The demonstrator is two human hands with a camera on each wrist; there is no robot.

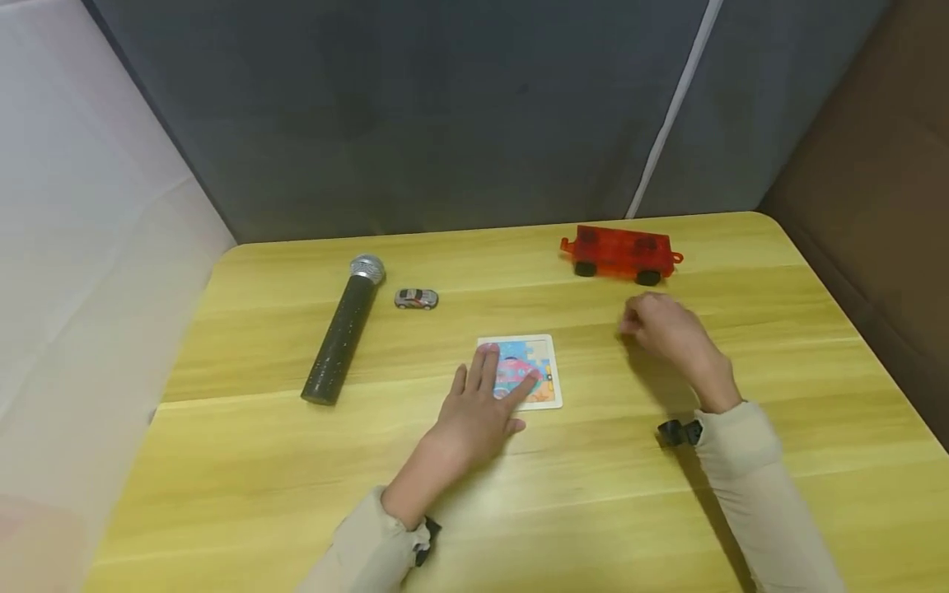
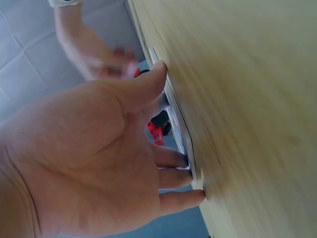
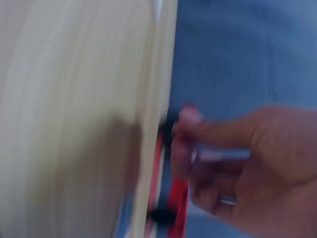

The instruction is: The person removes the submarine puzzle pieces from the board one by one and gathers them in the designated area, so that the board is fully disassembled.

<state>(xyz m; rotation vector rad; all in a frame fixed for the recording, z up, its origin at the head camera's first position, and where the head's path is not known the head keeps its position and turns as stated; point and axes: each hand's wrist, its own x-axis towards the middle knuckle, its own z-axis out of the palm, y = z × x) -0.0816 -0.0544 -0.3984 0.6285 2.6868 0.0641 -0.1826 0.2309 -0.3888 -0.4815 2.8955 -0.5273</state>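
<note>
Surface: a wooden table (image 1: 296, 494) is being used.
Centre: a puzzle card (image 1: 528, 371) is lying flat.
Left of card: microphone (image 1: 343, 329), toy car (image 1: 416, 298).
Far right of card: red wagon (image 1: 621, 254).

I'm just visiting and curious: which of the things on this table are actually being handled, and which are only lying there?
In use:
- picture card, with the left hand lying flat on it
- red toy wagon, the thing nearest the right hand, which hangs over the table short of it

Lying about:
- microphone
- small grey toy car
</note>
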